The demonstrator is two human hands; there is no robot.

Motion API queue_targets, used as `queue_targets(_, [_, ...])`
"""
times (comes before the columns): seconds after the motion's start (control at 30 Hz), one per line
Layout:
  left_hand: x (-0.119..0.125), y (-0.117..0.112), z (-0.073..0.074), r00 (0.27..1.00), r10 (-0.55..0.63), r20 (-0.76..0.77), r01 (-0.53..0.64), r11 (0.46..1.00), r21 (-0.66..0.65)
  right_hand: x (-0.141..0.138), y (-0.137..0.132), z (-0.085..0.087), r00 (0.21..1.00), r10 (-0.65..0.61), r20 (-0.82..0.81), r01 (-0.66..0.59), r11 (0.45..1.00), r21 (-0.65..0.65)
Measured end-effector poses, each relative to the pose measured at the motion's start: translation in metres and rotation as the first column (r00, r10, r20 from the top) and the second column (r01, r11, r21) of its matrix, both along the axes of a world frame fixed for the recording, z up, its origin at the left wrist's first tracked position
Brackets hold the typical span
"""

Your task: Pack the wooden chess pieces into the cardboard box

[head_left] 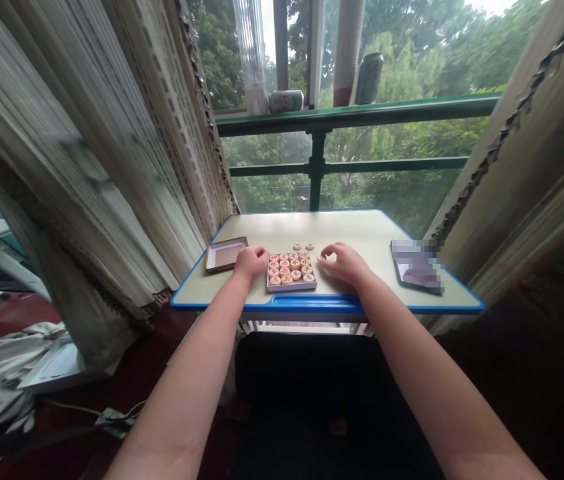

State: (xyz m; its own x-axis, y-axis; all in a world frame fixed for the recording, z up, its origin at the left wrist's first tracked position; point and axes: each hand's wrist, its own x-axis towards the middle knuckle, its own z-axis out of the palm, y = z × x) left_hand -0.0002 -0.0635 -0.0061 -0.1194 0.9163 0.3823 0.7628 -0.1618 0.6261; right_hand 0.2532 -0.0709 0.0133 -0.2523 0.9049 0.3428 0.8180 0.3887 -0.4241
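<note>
A shallow box (292, 288) filled with rows of round wooden Chinese chess pieces (296, 275) sits on the desk between my hands. The pieces bear red characters on the left and dark ones on the right. My left hand (252, 262) is closed at the box's upper left corner; what its fingers hold, if anything, is hidden. To the right of the box, my right hand (345, 265) pinches a pale Chinese chess piece (321, 259) low over the desk. Two loose pieces (303, 247) lie just behind the box.
An open box lid (226, 255) lies at the left of the desk (362, 230), beside my left hand. Toward the right edge is a flat dark-edged item (416, 267), partly blurred. Cans (369, 78) stand beyond the green railing (387, 110); curtains (162, 133) hang on both sides.
</note>
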Motion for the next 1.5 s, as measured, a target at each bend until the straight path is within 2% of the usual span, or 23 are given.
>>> queue_targets(0.07, [0.0, -0.001, 0.001, 1.0, 0.017, 0.008, -0.017, 1.0, 0.005, -0.008, -0.006, 0.003, 0.993, 0.038, -0.108, -0.031, 0.998, 0.059])
queue_targets(0.13, [0.001, -0.001, 0.002, 1.0, 0.026, 0.009, -0.027, 1.0, 0.01, -0.018, -0.012, 0.005, 0.973, 0.142, -0.181, -0.128, 0.988, 0.089])
queue_targets(0.23, [0.002, -0.003, 0.003, 1.0, 0.016, -0.016, -0.016, 1.0, 0.016, -0.031, -0.018, 0.007, 0.935, 0.298, -0.192, -0.287, 0.954, 0.083])
queue_targets(0.3, [0.003, -0.004, 0.004, 1.0, 0.015, -0.027, -0.014, 1.0, 0.017, -0.036, -0.019, 0.007, 0.924, 0.34, -0.177, -0.331, 0.94, 0.077])
queue_targets(0.57, [0.005, -0.006, 0.006, 0.999, 0.01, -0.036, -0.009, 1.0, 0.015, -0.043, -0.013, 0.008, 0.967, 0.254, 0.009, -0.254, 0.964, 0.078])
queue_targets(0.73, [0.005, -0.004, 0.004, 0.999, -0.003, -0.049, 0.003, 1.0, -0.005, -0.045, -0.008, 0.006, 0.964, 0.257, 0.069, -0.262, 0.961, 0.083])
queue_targets(1.0, [0.006, -0.005, 0.003, 0.997, -0.03, -0.076, 0.031, 1.0, 0.004, -0.046, -0.006, 0.005, 0.96, 0.27, 0.078, -0.276, 0.957, 0.087])
queue_targets(1.5, [0.005, -0.006, 0.004, 0.995, -0.003, -0.097, 0.007, 0.999, 0.04, -0.046, -0.007, 0.01, 0.947, 0.309, 0.091, -0.314, 0.948, 0.045])
